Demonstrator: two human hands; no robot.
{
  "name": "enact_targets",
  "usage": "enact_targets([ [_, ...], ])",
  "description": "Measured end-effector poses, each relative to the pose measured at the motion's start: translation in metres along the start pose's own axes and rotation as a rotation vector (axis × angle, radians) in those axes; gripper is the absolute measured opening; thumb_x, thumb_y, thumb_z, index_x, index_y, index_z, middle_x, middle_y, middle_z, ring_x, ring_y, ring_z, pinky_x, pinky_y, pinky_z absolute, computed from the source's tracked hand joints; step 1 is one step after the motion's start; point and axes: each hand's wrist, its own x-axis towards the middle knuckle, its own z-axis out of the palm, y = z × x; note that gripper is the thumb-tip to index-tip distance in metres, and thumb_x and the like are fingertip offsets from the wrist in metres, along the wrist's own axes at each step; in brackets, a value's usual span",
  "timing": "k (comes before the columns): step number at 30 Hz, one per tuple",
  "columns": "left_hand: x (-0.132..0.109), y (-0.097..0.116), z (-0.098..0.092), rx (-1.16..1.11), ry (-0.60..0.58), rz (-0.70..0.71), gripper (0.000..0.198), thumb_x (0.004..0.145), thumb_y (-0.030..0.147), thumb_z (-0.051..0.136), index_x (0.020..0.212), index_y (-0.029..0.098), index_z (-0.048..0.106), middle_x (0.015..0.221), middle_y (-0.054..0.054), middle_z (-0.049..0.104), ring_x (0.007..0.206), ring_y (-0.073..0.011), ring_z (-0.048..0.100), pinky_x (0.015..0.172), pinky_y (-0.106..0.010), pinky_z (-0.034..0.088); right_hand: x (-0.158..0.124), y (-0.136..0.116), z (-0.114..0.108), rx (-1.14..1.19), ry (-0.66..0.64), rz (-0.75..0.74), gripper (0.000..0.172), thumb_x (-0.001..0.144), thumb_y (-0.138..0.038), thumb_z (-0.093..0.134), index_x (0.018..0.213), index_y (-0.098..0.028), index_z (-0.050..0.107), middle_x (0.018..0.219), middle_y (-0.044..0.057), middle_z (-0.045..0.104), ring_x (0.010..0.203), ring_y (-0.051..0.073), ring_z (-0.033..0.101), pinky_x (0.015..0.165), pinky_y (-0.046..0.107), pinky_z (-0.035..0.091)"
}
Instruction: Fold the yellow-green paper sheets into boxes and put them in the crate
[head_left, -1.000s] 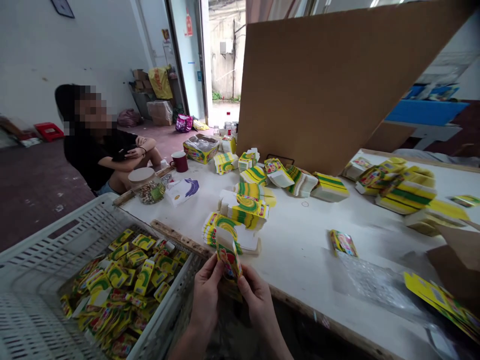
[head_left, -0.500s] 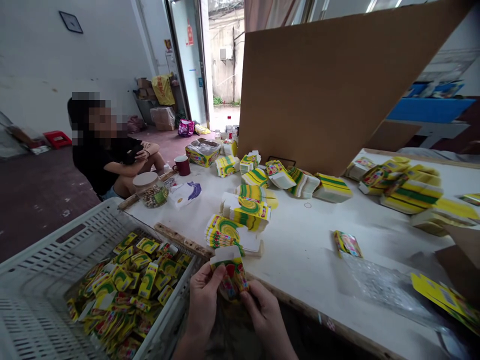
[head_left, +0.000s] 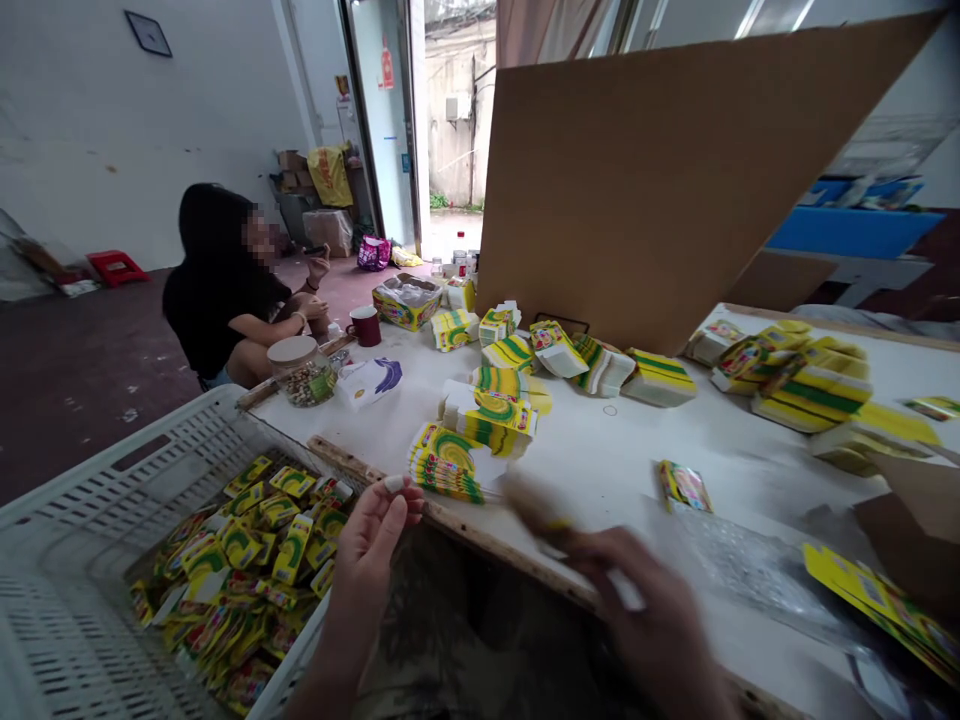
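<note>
My left hand (head_left: 371, 535) is over the table's front edge, its fingers loosely curled and apart, with a small white piece (head_left: 394, 483) at a fingertip. To the right, my right hand (head_left: 649, 590) is smeared by motion above the edge. Its fingers are closed on a blurred brown and yellow object (head_left: 538, 508) that I cannot make out. Just beyond my hands lies a fanned stack of flat yellow-green cartons (head_left: 444, 462), with another carton stack (head_left: 495, 418) behind it.
A white crate (head_left: 169, 440) of small yellow cartons (head_left: 262, 535) stands left. On the white table (head_left: 600, 455) are a lidded jar (head_left: 301, 370), a red mug (head_left: 365, 326), more carton stacks (head_left: 660, 377) and a cardboard sheet (head_left: 637, 180). A person (head_left: 225, 300) sits beyond the crate.
The carton both hands held is no longer between them. My left hand has moved left; my right hand has swung right with the blurred object. The seated person has turned and raised a hand.
</note>
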Motion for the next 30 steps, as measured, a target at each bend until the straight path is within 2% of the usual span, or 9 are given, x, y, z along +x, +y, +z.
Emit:
enact_targets([
  [4, -0.01, 0.025, -0.015, 0.269, -0.271, 0.116, 0.05, 0.074, 0.038, 0.07, 0.119, 0.019, 0.06, 0.111, -0.012, 0.065, 0.105, -0.0286, 0.059, 0.093, -0.037, 0.046, 0.0, -0.007, 0.038, -0.267, -0.302, -0.27, 0.027, 0.088, -0.015, 0.055, 0.11, -0.024, 0.066, 0.083, 0.007, 0.065, 0.073, 0.021, 0.059, 0.063, 0.033, 0.051],
  [7, -0.01, 0.017, -0.011, 0.561, -0.563, 0.026, 0.084, 0.05, 0.029, 0.087, 0.127, 0.022, 0.054, 0.126, -0.013, 0.058, 0.118, -0.036, 0.05, 0.103, -0.044, 0.038, 0.006, -0.015, 0.05, -0.331, -0.357, -0.385, 0.034, 0.085, -0.017, 0.061, 0.118, -0.024, 0.062, 0.083, 0.007, 0.065, 0.078, 0.023, 0.057, 0.073, 0.039, 0.05],
  [9, -0.007, 0.002, -0.004, 0.643, -0.668, -0.027, 0.081, 0.049, 0.025, 0.086, 0.124, 0.023, 0.055, 0.122, -0.011, 0.06, 0.114, -0.0356, 0.053, 0.098, -0.045, 0.041, 0.01, -0.016, 0.049, -0.309, -0.302, -0.416, 0.04, 0.086, -0.016, 0.06, 0.123, -0.029, 0.059, 0.091, 0.007, 0.065, 0.089, 0.024, 0.057, 0.089, 0.045, 0.046],
  [12, -0.006, -0.02, 0.004, 0.665, -0.615, 0.001, 0.062, 0.067, 0.025, 0.073, 0.125, 0.022, 0.049, 0.114, -0.009, 0.063, 0.103, -0.0292, 0.06, 0.09, -0.039, 0.047, 0.008, -0.009, 0.048, -0.202, -0.067, -0.251, 0.059, 0.085, -0.021, 0.061, 0.139, -0.033, 0.041, 0.128, 0.01, 0.052, 0.121, 0.03, 0.045, 0.106, 0.053, 0.032],
  [14, -0.009, -0.029, 0.007, 0.694, -0.559, 0.064, 0.07, 0.07, 0.025, 0.07, 0.132, 0.021, 0.038, 0.116, -0.01, 0.062, 0.104, -0.0276, 0.059, 0.09, -0.037, 0.047, 0.003, -0.003, 0.054, 0.01, 0.045, -0.018, 0.068, 0.086, -0.032, 0.06, 0.146, -0.028, 0.028, 0.145, 0.012, 0.036, 0.134, 0.032, 0.032, 0.108, 0.053, 0.031],
  [18, -0.015, -0.034, 0.009, 0.706, -0.661, 0.217, 0.081, 0.07, 0.017, 0.066, 0.139, 0.024, 0.026, 0.126, -0.011, 0.056, 0.111, -0.0268, 0.056, 0.093, -0.035, 0.045, -0.001, 0.0, 0.075, 0.644, -0.113, 0.498, 0.05, 0.092, -0.045, 0.046, 0.135, -0.02, 0.047, 0.137, 0.012, 0.051, 0.128, 0.03, 0.046, 0.102, 0.047, 0.041],
  [20, -0.017, -0.037, 0.01, 0.71, -0.68, 0.288, 0.079, 0.068, 0.013, 0.065, 0.137, 0.027, 0.029, 0.124, -0.009, 0.057, 0.108, -0.0258, 0.058, 0.089, -0.033, 0.046, 0.002, -0.002, 0.083, 0.849, -0.211, 0.632, 0.049, 0.087, -0.047, 0.054, 0.129, -0.021, 0.055, 0.128, 0.009, 0.06, 0.119, 0.029, 0.055, 0.098, 0.044, 0.046],
  [25, -0.018, -0.04, 0.008, 0.753, -0.6, 0.363, 0.067, 0.069, 0.012, 0.063, 0.128, 0.028, 0.036, 0.114, -0.008, 0.058, 0.097, -0.0236, 0.061, 0.082, -0.032, 0.048, 0.011, -0.002, 0.084, 0.84, -0.155, 0.612, 0.055, 0.082, -0.053, 0.06, 0.129, -0.025, 0.055, 0.119, 0.007, 0.065, 0.108, 0.027, 0.061, 0.098, 0.044, 0.045],
  [30, -0.016, -0.031, 0.011, 0.699, -0.675, 0.172, 0.067, 0.068, 0.013, 0.063, 0.127, 0.026, 0.036, 0.111, -0.006, 0.061, 0.094, -0.0234, 0.062, 0.079, -0.03, 0.048, 0.001, -0.003, 0.079, 0.471, -0.167, 0.31, 0.059, 0.091, -0.048, 0.046, 0.144, -0.024, 0.035, 0.142, 0.01, 0.047, 0.13, 0.028, 0.045, 0.109, 0.045, 0.035],
])
